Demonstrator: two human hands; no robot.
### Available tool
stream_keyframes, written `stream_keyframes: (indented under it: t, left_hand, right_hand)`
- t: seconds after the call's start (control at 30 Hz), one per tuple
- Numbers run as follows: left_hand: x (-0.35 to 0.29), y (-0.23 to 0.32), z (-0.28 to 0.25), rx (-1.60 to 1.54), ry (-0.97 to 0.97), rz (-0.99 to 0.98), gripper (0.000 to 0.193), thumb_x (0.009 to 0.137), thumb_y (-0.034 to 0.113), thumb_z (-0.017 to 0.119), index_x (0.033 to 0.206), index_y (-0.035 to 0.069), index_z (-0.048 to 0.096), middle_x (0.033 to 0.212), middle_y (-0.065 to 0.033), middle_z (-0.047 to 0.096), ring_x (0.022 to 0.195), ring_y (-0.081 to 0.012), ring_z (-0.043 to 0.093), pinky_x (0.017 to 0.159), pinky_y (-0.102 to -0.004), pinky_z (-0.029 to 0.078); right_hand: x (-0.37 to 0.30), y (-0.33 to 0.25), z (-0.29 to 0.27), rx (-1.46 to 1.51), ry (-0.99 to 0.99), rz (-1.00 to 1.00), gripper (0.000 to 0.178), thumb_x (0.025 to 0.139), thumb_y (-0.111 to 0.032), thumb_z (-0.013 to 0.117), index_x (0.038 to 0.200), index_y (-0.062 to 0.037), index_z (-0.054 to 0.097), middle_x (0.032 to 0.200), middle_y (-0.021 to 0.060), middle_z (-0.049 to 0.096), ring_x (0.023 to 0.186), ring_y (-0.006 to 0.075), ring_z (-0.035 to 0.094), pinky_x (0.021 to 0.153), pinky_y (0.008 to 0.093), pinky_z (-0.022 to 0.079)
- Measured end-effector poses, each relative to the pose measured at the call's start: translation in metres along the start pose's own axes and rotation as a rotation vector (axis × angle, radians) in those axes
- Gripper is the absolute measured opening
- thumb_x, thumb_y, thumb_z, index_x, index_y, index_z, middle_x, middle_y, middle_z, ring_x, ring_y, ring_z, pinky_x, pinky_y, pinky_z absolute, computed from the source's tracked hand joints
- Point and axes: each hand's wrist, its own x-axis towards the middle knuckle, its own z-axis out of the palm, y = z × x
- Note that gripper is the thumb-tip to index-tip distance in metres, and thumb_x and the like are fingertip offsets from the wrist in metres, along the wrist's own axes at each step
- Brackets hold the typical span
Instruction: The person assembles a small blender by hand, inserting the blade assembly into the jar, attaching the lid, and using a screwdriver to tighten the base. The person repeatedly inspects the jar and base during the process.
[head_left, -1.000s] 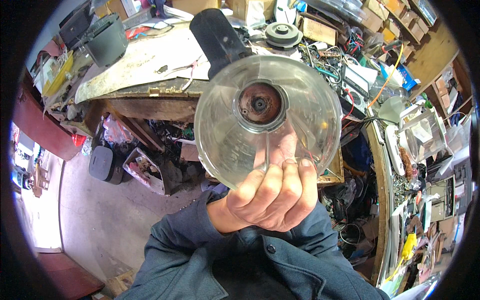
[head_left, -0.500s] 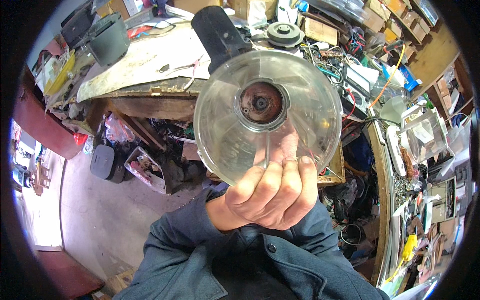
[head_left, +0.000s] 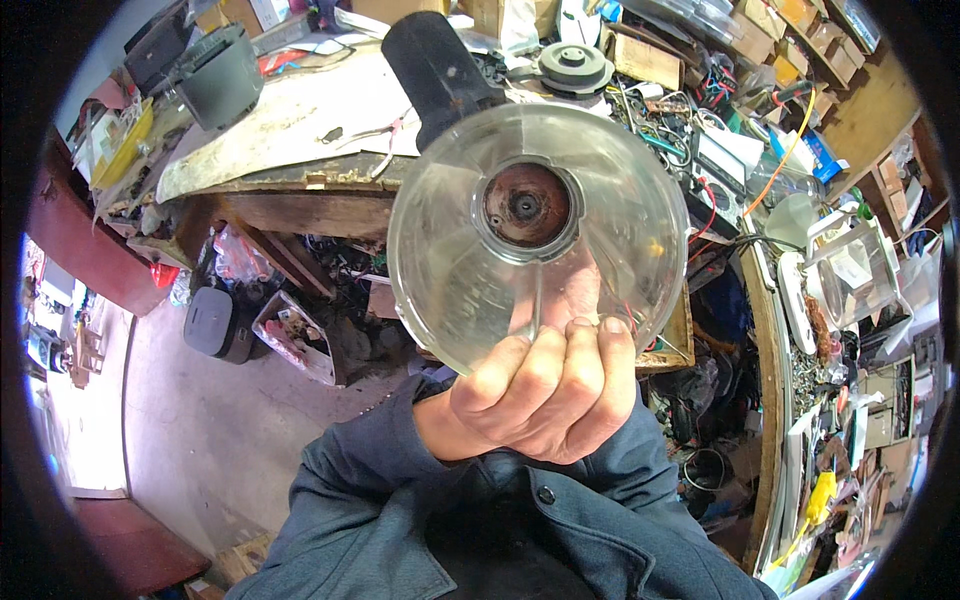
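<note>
A clear plastic blender jug (head_left: 630, 190) is held up before me, its black handle (head_left: 435, 75) pointing to the far left. At its centre is a round hub (head_left: 527, 204) with a rusty brown face and a small dark middle. My left hand (head_left: 550, 395) is closed on the jug's near rim, fingers bent over the edge. Skin shows blurred through the clear plastic behind the fingers; it seems to be my right hand (head_left: 572, 285), on the jug's far side. Its fingers cannot be made out, and the right sleeve passes behind my left hand.
Beyond the jug stands a workbench (head_left: 290, 135) with a pale sheet, a grey container (head_left: 215, 78) and a round grey lid (head_left: 575, 66). Cables, tools and boxes crowd the right. A dark bin (head_left: 217, 325) and a white box (head_left: 297, 338) sit on the floor.
The surroundings have shifted very slightly in view. The jug and my left hand's grip on it look the same.
</note>
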Motion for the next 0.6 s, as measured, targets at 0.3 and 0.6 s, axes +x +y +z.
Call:
stream_keyframes:
  t: [0.3, 0.6]
  left_hand:
    - [0.0042, -0.0042, -0.0005, 0.005, 0.015, 0.046, 0.022, 0.093, 0.024, 0.076, 0.108, 0.01, 0.069, 0.091, 0.0033, 0.07, 0.078, -0.0114, 0.063, 0.079, -0.029, 0.044]
    - [-0.0024, -0.0009, 0.0046, 0.034, 0.038, 0.037, 0.024, 0.092, 0.027, 0.078, 0.107, 0.011, 0.068, 0.091, 0.0041, 0.07, 0.079, -0.0114, 0.064, 0.079, -0.0301, 0.044]
  right_hand:
    - [0.0007, 0.0013, -0.0008, 0.0, 0.002, 0.004, 0.012, 0.101, -0.013, 0.056, 0.104, -0.0055, 0.047, 0.088, 0.0079, 0.061, 0.086, 0.0283, 0.069, 0.079, 0.039, 0.058]
    - [0.0024, 0.0014, -0.0031, -0.012, -0.01, -0.001, 0.01, 0.102, -0.008, 0.055, 0.1, -0.0052, 0.045, 0.082, 0.0074, 0.061, 0.081, 0.028, 0.07, 0.075, 0.0377, 0.059]
